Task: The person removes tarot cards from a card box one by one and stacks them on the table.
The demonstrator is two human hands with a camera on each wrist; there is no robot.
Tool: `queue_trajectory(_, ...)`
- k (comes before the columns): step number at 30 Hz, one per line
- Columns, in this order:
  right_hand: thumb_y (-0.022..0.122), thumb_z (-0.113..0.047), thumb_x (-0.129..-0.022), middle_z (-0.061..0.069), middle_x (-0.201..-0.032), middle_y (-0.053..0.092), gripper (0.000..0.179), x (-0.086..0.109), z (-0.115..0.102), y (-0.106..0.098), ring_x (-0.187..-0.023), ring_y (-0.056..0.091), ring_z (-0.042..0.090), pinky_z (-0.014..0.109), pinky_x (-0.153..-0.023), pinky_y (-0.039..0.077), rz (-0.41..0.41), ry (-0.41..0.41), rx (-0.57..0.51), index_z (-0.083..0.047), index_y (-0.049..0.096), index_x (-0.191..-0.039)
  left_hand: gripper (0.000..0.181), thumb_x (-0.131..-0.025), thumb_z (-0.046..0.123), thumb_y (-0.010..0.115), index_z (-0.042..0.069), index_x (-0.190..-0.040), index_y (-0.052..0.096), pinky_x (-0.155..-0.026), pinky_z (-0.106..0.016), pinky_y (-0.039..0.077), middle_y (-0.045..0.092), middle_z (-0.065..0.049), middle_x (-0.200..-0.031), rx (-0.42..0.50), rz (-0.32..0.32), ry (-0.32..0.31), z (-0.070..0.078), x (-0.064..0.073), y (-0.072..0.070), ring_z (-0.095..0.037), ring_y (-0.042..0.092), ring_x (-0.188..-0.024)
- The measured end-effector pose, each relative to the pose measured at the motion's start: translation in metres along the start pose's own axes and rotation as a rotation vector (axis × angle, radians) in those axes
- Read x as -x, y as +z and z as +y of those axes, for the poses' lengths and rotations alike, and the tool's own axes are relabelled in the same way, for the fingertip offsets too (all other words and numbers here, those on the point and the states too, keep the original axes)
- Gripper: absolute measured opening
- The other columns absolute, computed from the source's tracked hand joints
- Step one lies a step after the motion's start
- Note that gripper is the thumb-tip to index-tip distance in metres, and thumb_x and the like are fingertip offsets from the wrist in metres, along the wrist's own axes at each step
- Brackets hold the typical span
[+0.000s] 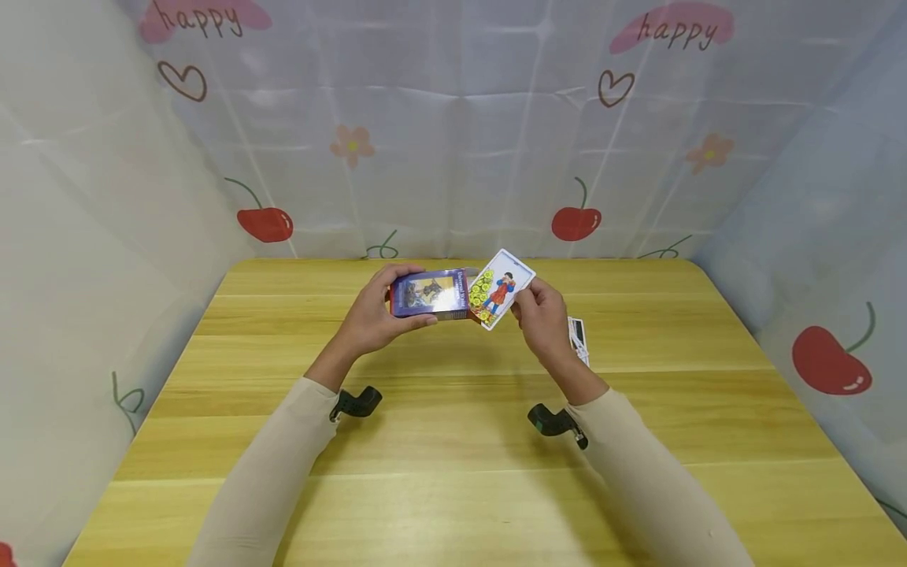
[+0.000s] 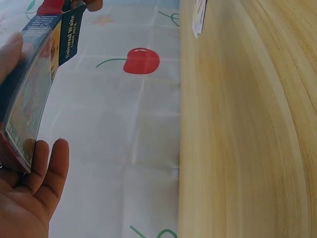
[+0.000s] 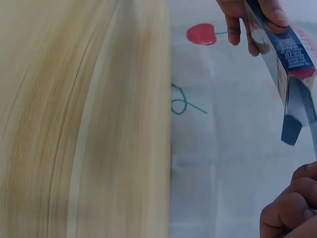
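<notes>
In the head view my left hand (image 1: 370, 316) grips a blue tarot card box (image 1: 429, 293), thumb along its near edge. The box lies sideways above the table with its open end facing right. A blue end flap (image 2: 71, 37) stands out from it in the left wrist view. My right hand (image 1: 547, 321) pinches a tarot card (image 1: 503, 288) by its right edge, tilted, picture side up. The card shows a figure in red and yellow discs, and it overlaps the open end of the box. More cards (image 1: 579, 340) lie on the table, partly hidden behind the right hand.
The wooden table (image 1: 453, 441) ends at the back against a white curtain (image 1: 453, 181) printed with cherries, flowers and hearts. Similar curtains stand at the left and right. A black wrist camera (image 1: 360, 402) sits at the left sleeve, another camera (image 1: 549, 420) at the right.
</notes>
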State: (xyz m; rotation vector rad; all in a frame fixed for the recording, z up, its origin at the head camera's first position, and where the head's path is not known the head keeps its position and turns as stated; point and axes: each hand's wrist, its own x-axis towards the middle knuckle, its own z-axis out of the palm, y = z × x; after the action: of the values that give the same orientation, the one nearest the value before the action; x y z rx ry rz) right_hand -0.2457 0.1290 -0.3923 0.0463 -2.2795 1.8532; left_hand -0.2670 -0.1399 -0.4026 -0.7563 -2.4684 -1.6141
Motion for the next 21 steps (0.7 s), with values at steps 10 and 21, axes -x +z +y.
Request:
queue_trajectory(10, 0.056, -0.021, -0.098, 0.002, -0.065, 0.055, 0.022, 0.007, -0.007, 0.019, -0.052, 0.034, 0.011, 0.026, -0.048, 0.027, -0.121, -0.007, 0.181, -0.003, 0.067, -0.105, 0.070, -0.078, 0.025, 0.085, 0.016, -0.137, 0.050, -0.092, -0.043, 0.049, 0.050, -0.006, -0.134, -0.007, 0.007, 0.003, -0.002, 0.001, 0.002, -0.023, 0.053, -0.112)
queue_trajectory(21, 0.056, -0.030, -0.101, 0.008, -0.078, 0.059, 0.030, 0.014, -0.008, 0.007, -0.060, 0.042, 0.014, 0.026, -0.053, 0.034, -0.280, 0.071, 0.218, -0.003, 0.067, -0.108, 0.071, -0.077, 0.030, 0.086, 0.016, -0.138, 0.050, -0.093, -0.044, 0.047, 0.050, -0.006, -0.135, -0.018, 0.020, 0.009, 0.000, 0.000, -0.002, -0.023, 0.052, -0.112)
